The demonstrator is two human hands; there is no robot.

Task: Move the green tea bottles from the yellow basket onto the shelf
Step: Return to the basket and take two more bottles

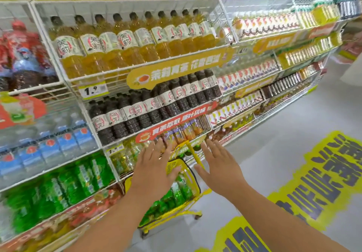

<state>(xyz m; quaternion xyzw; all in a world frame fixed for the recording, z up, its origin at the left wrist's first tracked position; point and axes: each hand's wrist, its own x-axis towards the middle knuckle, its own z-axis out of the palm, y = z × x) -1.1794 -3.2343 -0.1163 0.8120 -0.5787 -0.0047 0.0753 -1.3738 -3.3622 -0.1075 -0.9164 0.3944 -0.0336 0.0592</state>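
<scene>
White wire shelving [64, 79] fills the store aisle from nine to two o'clock, stocked with amber and dark bottled drinks. At six o'clock, low on the grey floor, stands the yellow basket [193, 181], green tea bottles [176, 195] packed inside, its handle raised. Above it the left hand [154, 170] and the right hand [219, 169] hover palms down, fingers spread straight, holding nothing. More green bottles [64, 189] sit shelved at eight o'clock.
</scene>
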